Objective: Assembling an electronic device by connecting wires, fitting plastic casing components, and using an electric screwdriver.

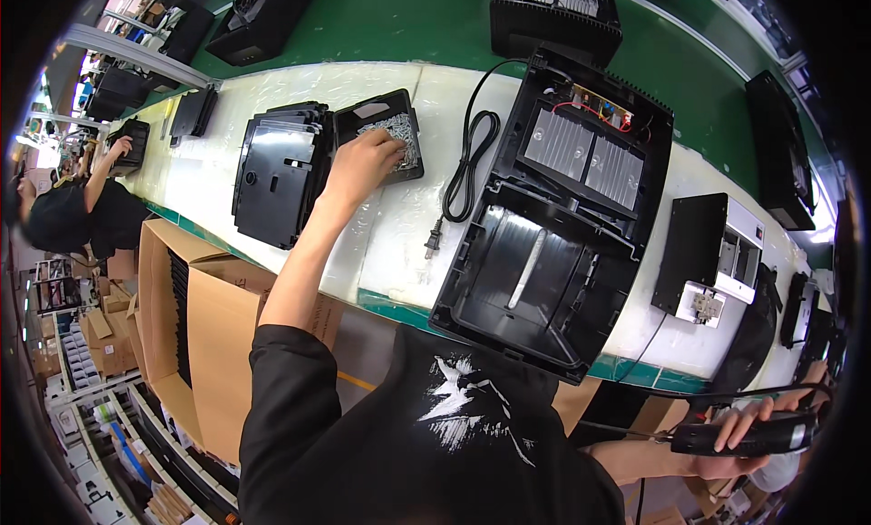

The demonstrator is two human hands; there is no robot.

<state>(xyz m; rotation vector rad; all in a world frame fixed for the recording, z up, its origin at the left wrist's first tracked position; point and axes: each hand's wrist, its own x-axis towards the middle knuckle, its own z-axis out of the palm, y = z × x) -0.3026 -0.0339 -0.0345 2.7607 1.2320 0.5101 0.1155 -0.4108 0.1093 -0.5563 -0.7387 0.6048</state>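
My left hand (363, 162) reaches into a black tray (381, 117) full of small silver screws (399, 130), its fingers curled down among them. My right hand (739, 434) is at the lower right, below the table edge, wrapped around a black electric screwdriver (753, 437) with a cable. In front of me lies a large open black plastic housing (553, 216) with grey metal plates and a circuit board with red wires inside. A coiled black power cord (467, 166) with a plug lies between the tray and the housing.
A stack of black plastic panels (277, 171) sits left of the screw tray. A black-and-white module (717, 253) lies right of the housing. More black housings stand on the green belt behind. An open cardboard box (195, 325) is at my left. Another person (82, 207) works far left.
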